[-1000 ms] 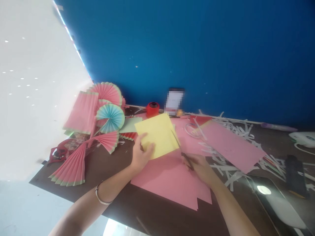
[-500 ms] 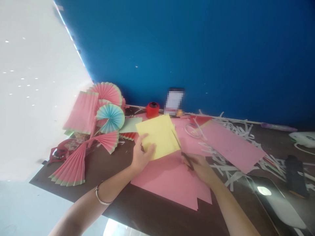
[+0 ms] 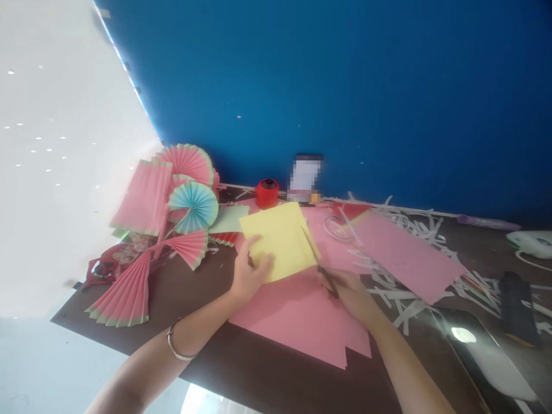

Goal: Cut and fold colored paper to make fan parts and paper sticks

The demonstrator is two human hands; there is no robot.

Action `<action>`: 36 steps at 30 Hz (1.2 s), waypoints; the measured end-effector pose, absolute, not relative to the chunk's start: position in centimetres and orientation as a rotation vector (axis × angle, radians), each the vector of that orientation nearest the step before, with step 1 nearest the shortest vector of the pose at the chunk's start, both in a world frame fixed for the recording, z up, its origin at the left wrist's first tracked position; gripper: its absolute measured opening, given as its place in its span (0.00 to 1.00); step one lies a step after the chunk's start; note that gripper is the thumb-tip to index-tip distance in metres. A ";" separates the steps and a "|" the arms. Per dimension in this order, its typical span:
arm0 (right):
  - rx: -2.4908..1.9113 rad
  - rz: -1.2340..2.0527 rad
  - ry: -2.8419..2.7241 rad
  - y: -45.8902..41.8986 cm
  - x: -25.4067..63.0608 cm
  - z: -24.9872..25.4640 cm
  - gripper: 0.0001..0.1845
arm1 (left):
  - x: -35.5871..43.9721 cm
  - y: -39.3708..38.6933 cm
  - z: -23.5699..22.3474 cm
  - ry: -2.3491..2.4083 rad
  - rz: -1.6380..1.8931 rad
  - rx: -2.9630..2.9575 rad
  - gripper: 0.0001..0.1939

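The step in hand looks like trimming: the yellow sheet (image 3: 282,238) is between the two hands near the middle of the counter (image 3: 194,299), over pink sheets (image 3: 293,313), with scissors (image 3: 326,278) set along its right edge. The left hand (image 3: 250,273) grips the sheet at its lower left, the thumb lying on the face; how far the other fingers reach beneath cannot be told. The right hand (image 3: 345,287) is curled around the scissors' handles, their blades pointing away from the person and running nearly in line with that edge, so that a narrow margin of yellow shows on their right side. How far apart the blades stand is too blurred to tell. Judging by this, the next move calls for a steady left hand clear of the blades, and a right hand that keeps the cutting line straight and level with the edge; a twist of the sheet could make the margin uneven, and the pink paper just beneath could be caught by the lower blade. Pleated paper fans (image 3: 123,287) lie to the left, and loose white strips (image 3: 407,313) are scattered to the right.
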State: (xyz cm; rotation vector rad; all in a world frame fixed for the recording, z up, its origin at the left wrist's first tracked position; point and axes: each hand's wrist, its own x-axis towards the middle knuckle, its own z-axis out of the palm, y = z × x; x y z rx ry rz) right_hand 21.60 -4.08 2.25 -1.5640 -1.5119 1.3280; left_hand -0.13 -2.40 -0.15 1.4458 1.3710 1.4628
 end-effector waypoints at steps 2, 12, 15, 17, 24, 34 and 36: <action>-1.574 1.326 -1.505 -4.1 21.6 2.3 0.24 | -0.1 -2.4 -0.1 1.376 1.458 1.435 0.20; -1.525 1.318 -1.482 -4.1 21.6 2.1 0.22 | 0.0 -2.6 0.0 1.337 1.427 1.417 0.21; -1.556 1.318 -1.457 -4.1 21.5 2.4 0.21 | 0.0 -2.6 -0.1 1.342 1.437 1.425 0.20; -1.580 1.314 -1.452 -4.1 21.4 2.6 0.20 | 0.0 -2.6 -0.1 1.354 1.439 1.433 0.20; -1.553 1.306 -1.496 -4.1 21.5 2.6 0.17 | 0.1 -2.6 0.0 1.323 1.416 1.387 0.20; -1.565 1.322 -1.474 -4.0 21.7 2.1 0.17 | 0.1 -2.8 -0.1 1.333 1.377 1.371 0.21; -1.543 1.337 -1.462 -4.0 21.7 2.0 0.17 | 0.1 -2.8 0.0 1.336 1.375 1.366 0.21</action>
